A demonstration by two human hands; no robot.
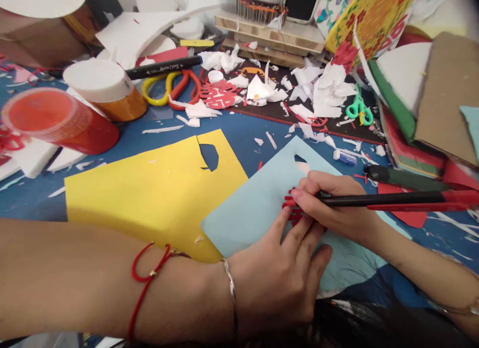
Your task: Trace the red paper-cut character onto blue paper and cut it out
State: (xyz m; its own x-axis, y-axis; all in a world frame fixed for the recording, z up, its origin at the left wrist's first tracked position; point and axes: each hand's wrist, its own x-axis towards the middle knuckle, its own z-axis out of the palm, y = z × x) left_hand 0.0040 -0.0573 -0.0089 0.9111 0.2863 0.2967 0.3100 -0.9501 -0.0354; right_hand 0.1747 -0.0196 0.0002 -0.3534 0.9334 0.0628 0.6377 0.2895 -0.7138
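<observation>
By the right hand [346,219], a black-and-red pen [392,198] is held, its tip at a red paper cut-out [297,216]. This cut-out is laid on a light blue sheet [247,213] and is touched by the left hand [275,273], whose fingers are slightly spread. Left of both hands, a yellow sheet [149,188] is seen.

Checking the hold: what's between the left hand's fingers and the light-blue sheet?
A red paper cutout, partly hidden by the left hand, lies on the light-blue sheet there. The head view shows it.
</observation>
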